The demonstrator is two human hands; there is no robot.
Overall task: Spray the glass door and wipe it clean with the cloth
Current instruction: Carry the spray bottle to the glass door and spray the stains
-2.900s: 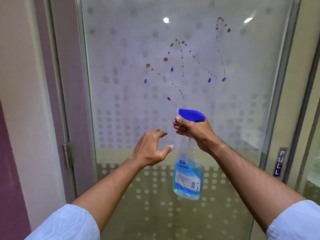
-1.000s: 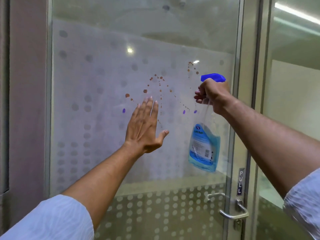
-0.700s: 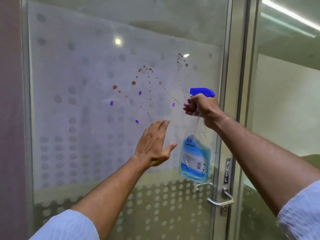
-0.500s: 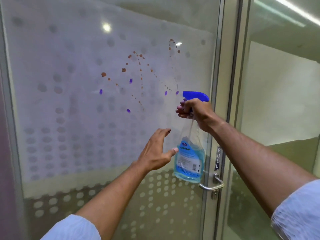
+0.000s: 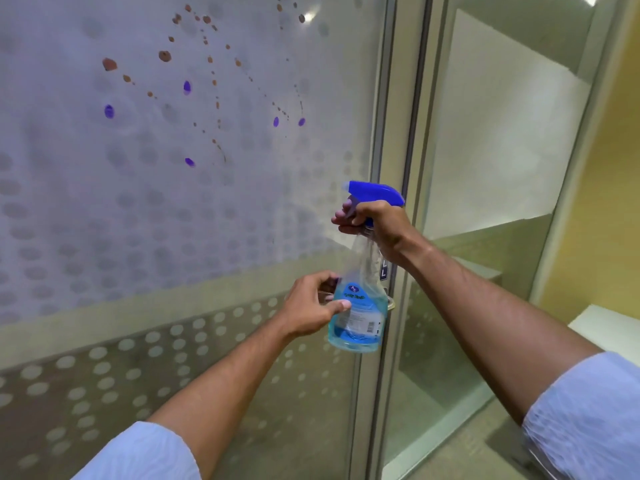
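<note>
spray bottle (image 5: 360, 306) gripped between both hands, right hand (image 5: 377, 226) topmost, left hand (image 5: 311, 304)

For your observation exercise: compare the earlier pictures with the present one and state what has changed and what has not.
The left hand dropped from near the glass door and now takes hold of the spray bottle at its body. The right hand lowered the bottle, keeping its grip at the trigger. The brown and purple spots remain unwiped.

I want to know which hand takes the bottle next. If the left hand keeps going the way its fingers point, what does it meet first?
The spray bottle: the left hand points right at its lower body, thumb seemingly already on the label.
</note>
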